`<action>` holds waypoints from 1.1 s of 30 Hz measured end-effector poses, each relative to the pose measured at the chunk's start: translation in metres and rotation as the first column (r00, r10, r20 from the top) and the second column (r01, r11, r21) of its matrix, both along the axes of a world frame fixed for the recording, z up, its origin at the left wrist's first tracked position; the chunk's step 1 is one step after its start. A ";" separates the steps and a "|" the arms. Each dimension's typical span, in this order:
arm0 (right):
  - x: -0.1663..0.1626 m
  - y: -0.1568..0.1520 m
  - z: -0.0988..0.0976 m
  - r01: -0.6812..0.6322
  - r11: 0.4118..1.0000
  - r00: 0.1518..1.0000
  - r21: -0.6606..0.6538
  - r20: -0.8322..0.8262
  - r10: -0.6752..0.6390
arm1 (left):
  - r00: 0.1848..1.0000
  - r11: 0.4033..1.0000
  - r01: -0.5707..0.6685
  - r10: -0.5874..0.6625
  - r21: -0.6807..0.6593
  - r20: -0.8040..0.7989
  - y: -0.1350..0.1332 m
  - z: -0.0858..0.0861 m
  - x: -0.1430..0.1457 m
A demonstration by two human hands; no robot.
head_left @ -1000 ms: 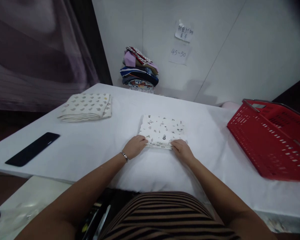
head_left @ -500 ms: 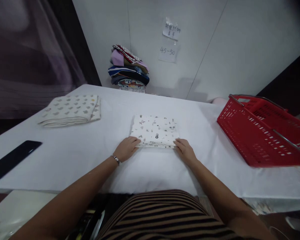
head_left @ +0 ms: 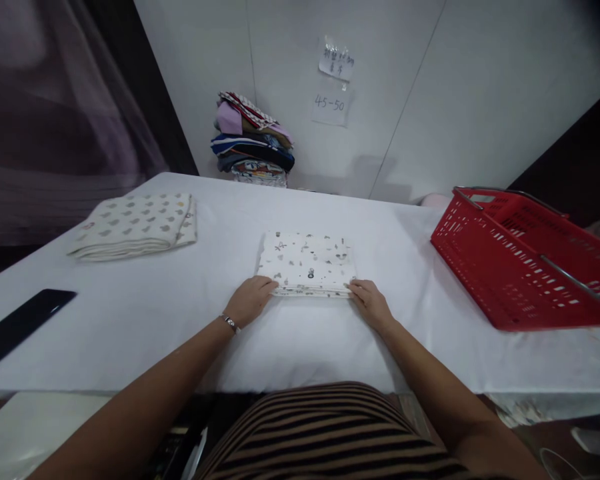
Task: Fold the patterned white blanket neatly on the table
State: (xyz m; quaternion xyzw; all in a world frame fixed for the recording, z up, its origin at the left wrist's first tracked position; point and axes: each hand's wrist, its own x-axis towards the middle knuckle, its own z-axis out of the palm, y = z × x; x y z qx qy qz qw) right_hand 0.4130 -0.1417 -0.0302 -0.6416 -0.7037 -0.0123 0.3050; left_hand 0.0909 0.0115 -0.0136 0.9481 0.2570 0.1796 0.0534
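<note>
A white cloth with small grey and brown prints (head_left: 307, 260) lies folded into a flat rectangle on the white-covered table (head_left: 300, 347). At its near left corner, my left hand (head_left: 251, 299), with a metal bracelet at the wrist, grips the folded edge between thumb and fingers. My right hand (head_left: 371, 303) pinches the near right corner the same way. Both thumbs are mostly hidden, and the layers show along the front edge between my hands.
Another folded patterned cloth (head_left: 137, 227) rests at the left, with a dark phone-like slab (head_left: 23, 327) nearer the front. A red plastic basket (head_left: 510, 273) stands at the right. Behind the table, a stack of folded textiles (head_left: 253, 143) sits by the wall with paper signs (head_left: 330, 107).
Both hands keep hold of the folded cloth's near corners, and it lies in the same place. The view has shifted slightly; little else differs.
</note>
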 end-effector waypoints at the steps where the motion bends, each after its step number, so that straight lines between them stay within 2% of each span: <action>1: 0.000 -0.001 -0.002 0.005 1.000 1.000 -0.007 -0.021 -0.005 | 1.000 1.000 0.002 -0.002 0.002 0.002 0.000 0.000 0.000; 5: 0.000 -0.006 -0.007 0.098 0.994 0.976 -0.041 -0.190 -0.104 | 1.000 1.000 -0.002 0.002 0.014 0.004 -0.001 -0.001 0.000; 8: -0.002 -0.008 -0.009 0.188 0.978 0.908 -0.091 -0.364 -0.209 | 1.000 1.000 -0.008 0.008 0.023 -0.001 -0.002 -0.001 0.000; 11: -0.006 -0.007 -0.009 0.233 0.952 0.779 -0.198 -0.547 -0.305 | 1.000 0.999 -0.014 0.014 0.033 0.006 -0.002 -0.003 -0.001; 14: -0.007 -0.004 -0.004 0.233 0.917 0.592 -0.324 -0.701 -0.398 | 1.000 0.999 -0.018 0.017 0.044 0.018 -0.001 -0.005 -0.002; 16: -0.006 -0.003 0.003 0.202 0.902 0.488 -0.383 -0.759 -0.431 | 0.999 0.999 -0.020 0.019 0.048 0.026 -0.001 -0.006 -0.002; 18: -0.004 -0.002 0.011 0.171 0.883 0.430 -0.437 -0.773 -0.466 | 0.999 0.999 -0.021 0.020 0.046 0.033 -0.001 -0.007 -0.002; 21: -0.001 0.002 0.022 0.178 0.843 0.420 -0.507 -0.736 -0.531 | 0.999 0.998 -0.028 0.026 0.048 0.046 -0.002 -0.008 -0.001; 28: 0.000 0.015 0.033 0.137 0.797 0.535 -0.588 -0.633 -0.559 | 0.997 0.997 -0.048 0.044 0.064 0.063 -0.007 -0.008 0.001; 30: -0.001 0.018 0.035 0.126 0.805 0.548 -0.579 -0.636 -0.543 | 0.996 0.996 -0.057 0.052 0.065 0.066 -0.008 -0.008 0.001; 33: -0.002 0.021 0.035 0.124 0.857 0.540 -0.501 -0.690 -0.482 | 0.997 0.996 -0.058 0.054 0.064 0.059 -0.009 -0.007 0.001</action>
